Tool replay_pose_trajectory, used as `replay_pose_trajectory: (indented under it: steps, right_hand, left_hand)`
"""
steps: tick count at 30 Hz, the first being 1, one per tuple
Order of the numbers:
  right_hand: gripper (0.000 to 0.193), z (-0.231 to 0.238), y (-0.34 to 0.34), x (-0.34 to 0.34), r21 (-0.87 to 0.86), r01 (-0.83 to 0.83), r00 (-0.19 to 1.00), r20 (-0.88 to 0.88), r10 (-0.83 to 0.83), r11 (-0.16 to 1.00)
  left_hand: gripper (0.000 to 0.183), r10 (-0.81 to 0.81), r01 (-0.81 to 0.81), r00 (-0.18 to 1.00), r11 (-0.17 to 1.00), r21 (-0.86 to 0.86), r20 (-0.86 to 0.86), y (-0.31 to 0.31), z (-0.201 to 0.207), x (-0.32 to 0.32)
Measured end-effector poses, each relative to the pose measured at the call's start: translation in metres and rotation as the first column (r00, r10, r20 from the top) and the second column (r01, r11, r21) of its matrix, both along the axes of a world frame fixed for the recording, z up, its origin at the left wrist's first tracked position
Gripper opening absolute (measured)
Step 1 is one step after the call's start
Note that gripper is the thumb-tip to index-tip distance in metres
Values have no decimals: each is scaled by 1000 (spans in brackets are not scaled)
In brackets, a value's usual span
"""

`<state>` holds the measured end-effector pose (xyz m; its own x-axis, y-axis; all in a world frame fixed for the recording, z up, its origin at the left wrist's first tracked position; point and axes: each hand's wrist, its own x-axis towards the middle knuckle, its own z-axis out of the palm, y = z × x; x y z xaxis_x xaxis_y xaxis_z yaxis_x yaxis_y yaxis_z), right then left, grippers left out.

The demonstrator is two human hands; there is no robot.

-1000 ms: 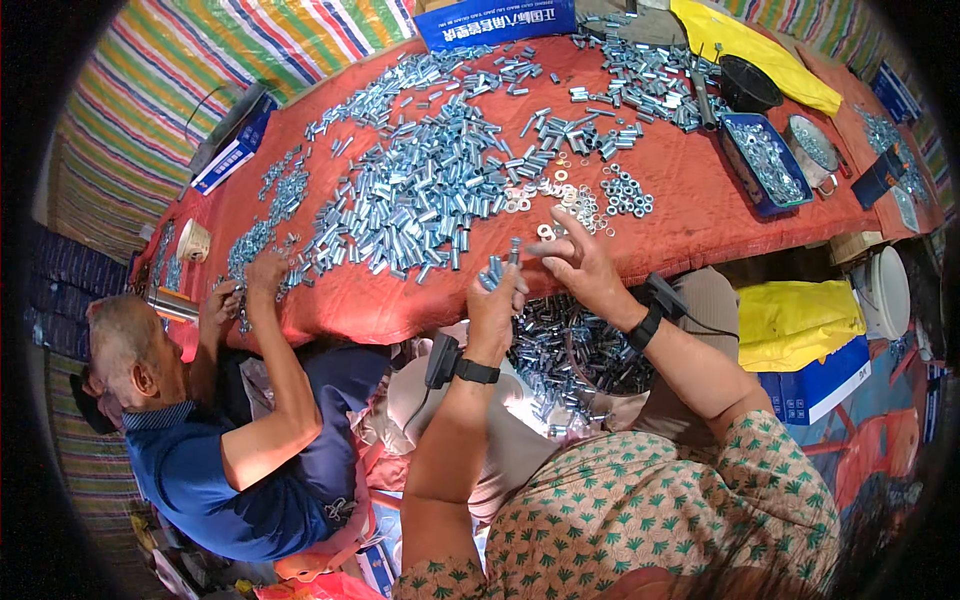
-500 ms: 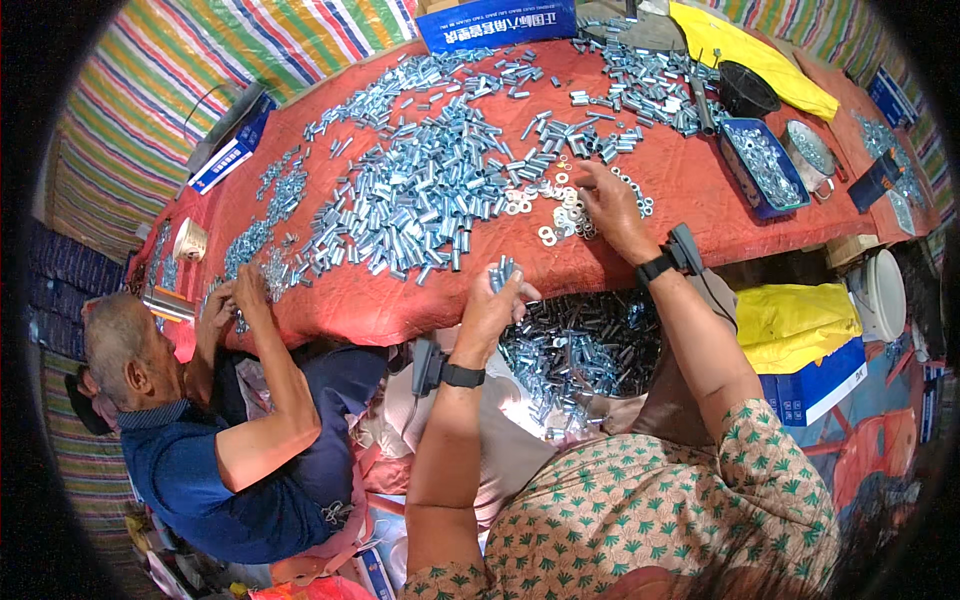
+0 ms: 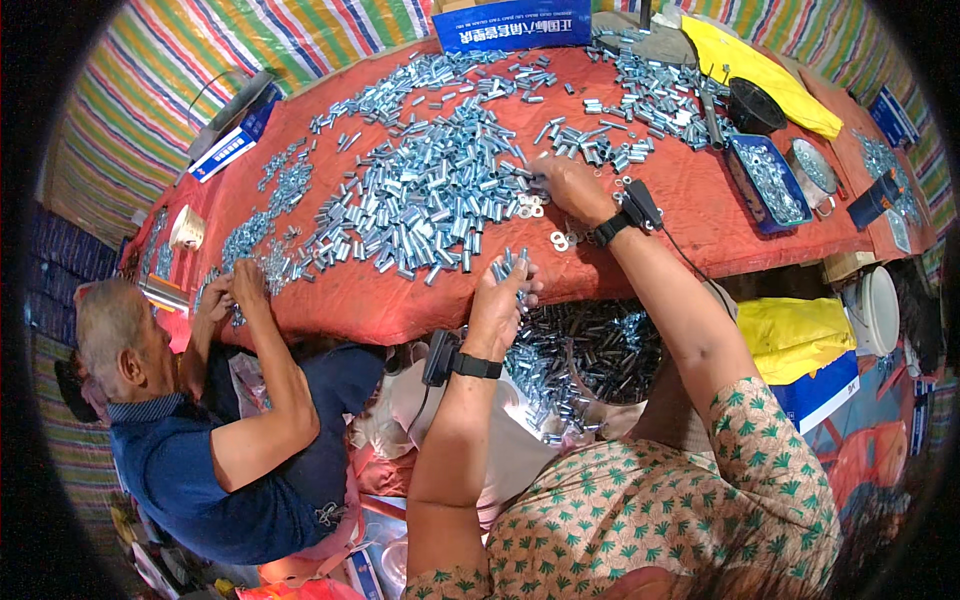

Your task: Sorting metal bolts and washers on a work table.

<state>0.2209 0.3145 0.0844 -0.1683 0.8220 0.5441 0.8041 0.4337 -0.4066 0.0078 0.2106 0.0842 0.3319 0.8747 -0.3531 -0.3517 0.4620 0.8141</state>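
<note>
A broad heap of silvery metal sleeves (image 3: 425,190) covers the middle of the red-covered table (image 3: 690,215). My left hand (image 3: 500,310) is closed round several slim metal bolts, their ends sticking up above the fingers, just off the table's near edge. At the heap's right side, my right hand (image 3: 578,190) has its fingers bent down among the sleeves; whatever is in the fingertips is hidden. Pale flat washers (image 3: 562,241) lie beside and under that hand. Below the left hand, at my lap, is a mass of loose bolts (image 3: 560,365).
A co-worker (image 3: 200,430) sits at my left, both hands over small parts at the table edge. A blue tray (image 3: 768,183) of washers, a black bowl (image 3: 755,105) and a metal cup (image 3: 812,165) stand at right. A blue box (image 3: 515,28) stands at the back.
My right hand has moved left from the washers to the edge of the sleeve heap. The left hand stays nearly in place with its bolts. The view has shifted slightly.
</note>
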Motion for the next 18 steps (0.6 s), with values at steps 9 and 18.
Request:
replay_pose_trajectory:
  steps: [9,18]
  right_hand:
    - [35,0,-40,-13,55,-131,989,71,127,990]
    - [34,14,-52,-1,114,-109,983,-139,124,987]
  left_hand:
    - [14,-26,31,996,998,-57,82,6,-8,-6]
    - [18,16,-12,994,999,-43,107,12,-9,-6]
